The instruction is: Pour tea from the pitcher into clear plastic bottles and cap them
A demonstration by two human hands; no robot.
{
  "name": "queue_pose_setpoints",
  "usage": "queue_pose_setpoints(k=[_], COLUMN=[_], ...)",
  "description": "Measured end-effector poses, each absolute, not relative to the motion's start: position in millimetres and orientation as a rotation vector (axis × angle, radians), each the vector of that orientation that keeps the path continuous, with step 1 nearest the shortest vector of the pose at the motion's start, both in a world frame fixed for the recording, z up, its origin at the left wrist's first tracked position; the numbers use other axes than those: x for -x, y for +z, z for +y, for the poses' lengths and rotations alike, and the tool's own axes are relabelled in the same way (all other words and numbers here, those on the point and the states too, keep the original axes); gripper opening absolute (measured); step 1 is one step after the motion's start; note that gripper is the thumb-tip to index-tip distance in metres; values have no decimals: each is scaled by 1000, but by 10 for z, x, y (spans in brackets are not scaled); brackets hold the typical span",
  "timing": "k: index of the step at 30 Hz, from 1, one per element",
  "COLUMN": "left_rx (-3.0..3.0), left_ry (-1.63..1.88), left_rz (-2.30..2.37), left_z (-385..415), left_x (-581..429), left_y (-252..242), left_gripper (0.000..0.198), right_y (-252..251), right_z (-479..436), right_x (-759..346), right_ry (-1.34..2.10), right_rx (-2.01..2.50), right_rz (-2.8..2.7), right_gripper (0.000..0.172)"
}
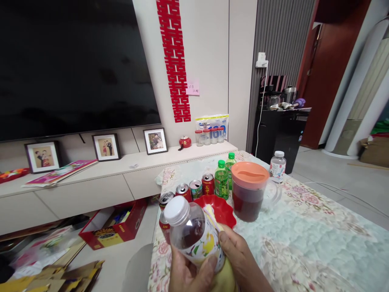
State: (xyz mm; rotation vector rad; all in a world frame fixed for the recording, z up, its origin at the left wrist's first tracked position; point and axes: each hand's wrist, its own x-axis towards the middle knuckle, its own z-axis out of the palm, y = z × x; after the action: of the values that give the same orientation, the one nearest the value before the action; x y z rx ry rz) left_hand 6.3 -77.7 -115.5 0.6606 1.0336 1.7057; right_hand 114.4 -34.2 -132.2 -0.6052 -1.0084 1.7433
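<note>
A clear bottle [194, 239] with a white cap and a fruit-patterned label leans to the left in my left hand [194, 271], whose fingers wrap round its lower part. My right hand [240, 255] pinches a yellowish cloth [223, 278] against the bottle's right side. Just behind them lies a red scalloped plate [223, 211], partly covered by the bottle and cloth. A pitcher [247, 198] of dark liquid with an orange lid stands to the right of the plate.
Several drink cans [183, 191] and two green bottles [221, 182] stand behind the plate on the flowered tablecloth [306, 239]. Another white-capped bottle [277, 167] is at the back right. A red box [117, 227] sits on the floor at left.
</note>
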Motion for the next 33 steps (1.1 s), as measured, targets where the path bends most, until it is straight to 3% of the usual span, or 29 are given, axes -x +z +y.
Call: queue_pose_setpoints(k=[6, 12, 17, 25, 29, 33], left_rx=[-754, -795, -666, -606, -559, -645], left_ry=[1725, 1783, 1695, 1578, 1505, 1539], left_rz=[1158, 1157, 832, 792, 790, 954], left_z=[-691, -649, -659, -686, -723, -673], left_x=[-16, -48, -104, -43, -89, -85], left_y=[-1287, -1351, -1176, -1166, -1161, -1199], left_gripper=[111, 110, 122, 136, 134, 126], right_y=[-1238, -1377, -1291, -1230, -1251, -1162], right_z=[-348, -323, -413, -555, -623, -671], right_x=[-1245, -1276, -1339, -1420, -1539, -1668], right_ry=[1287, 1045, 1063, 1145, 987, 1072], right_rx=[998, 1020, 906, 943, 1041, 806], right_rz=[-1467, -1550, -1588, -1569, -1484, -1570], right_gripper=[59, 52, 61, 62, 59, 67])
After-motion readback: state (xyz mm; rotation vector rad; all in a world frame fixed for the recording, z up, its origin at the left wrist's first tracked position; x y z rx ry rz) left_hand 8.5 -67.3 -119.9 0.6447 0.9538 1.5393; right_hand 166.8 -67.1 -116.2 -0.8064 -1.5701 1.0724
